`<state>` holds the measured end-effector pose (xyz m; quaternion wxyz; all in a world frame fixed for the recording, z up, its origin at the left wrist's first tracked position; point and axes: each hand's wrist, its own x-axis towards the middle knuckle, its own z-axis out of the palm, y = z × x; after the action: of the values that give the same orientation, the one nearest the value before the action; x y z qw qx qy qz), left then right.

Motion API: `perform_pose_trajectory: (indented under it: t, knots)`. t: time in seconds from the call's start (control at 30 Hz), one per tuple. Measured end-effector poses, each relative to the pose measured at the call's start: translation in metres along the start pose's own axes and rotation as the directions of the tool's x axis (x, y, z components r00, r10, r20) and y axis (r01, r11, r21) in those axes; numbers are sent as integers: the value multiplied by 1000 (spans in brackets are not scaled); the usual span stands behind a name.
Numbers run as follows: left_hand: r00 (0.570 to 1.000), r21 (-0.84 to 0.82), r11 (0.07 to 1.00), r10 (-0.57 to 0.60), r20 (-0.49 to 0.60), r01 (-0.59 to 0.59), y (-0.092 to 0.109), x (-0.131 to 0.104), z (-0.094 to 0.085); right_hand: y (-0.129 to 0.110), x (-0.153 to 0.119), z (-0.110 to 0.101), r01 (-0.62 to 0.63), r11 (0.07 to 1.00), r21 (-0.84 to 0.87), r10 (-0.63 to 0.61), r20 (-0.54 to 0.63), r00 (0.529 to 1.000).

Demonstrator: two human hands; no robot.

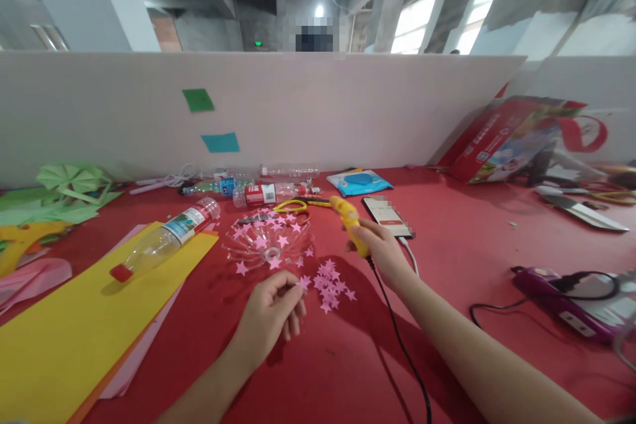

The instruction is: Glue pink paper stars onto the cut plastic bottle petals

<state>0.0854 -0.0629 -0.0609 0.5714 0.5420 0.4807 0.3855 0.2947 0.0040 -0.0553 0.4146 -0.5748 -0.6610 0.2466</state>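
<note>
My left hand (273, 308) pinches a small pink paper star (304, 282) between thumb and forefinger, just above the red table. In my right hand (380, 248) is a yellow hot glue gun (350, 222), its black cord hanging down toward the table's front. Beyond my left hand lies a clear plastic piece cut into spread strips (272, 253), with pink stars dotted over it. A loose pile of pink stars (328, 286) rests on the table between my two hands.
A plastic bottle (169, 238) lies on yellow paper (99, 318) at left. Farther back are another bottle (263, 195), yellow-handled scissors (291, 206), a wipes packet (360, 182) and a phone (387, 215). At right are a knife (583, 209) and a purple power strip (556, 301).
</note>
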Motion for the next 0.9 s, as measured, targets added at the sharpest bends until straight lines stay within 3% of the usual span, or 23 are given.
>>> perform_pose_trajectory:
  t: [0.1,0.2,0.33,0.57,0.77,0.9]
  knots:
    - [992,43,991,129,-9,-129,6,-8,-1,-14,-10,-1,-26,943,331,3,68,998]
    - [960,95,966,251,-123,-240,12,-13,-7,-23,-24,2,-132,831,540,56,156,986]
    - [918,111,959,283,-278,-262,16,-12,-14,-29,-43,6,-57,870,490,-63,225,972]
    - [899,239,936,323,-296,-257,17,-11,-15,-40,-62,7,101,912,398,-243,324,914]
    - [894,305,920,336,-295,-245,16,-12,-17,-20,-69,13,26,925,379,-114,213,970]
    - [901,305,925,318,-294,-227,17,-12,-17,-12,-72,15,-9,930,366,-71,206,976]
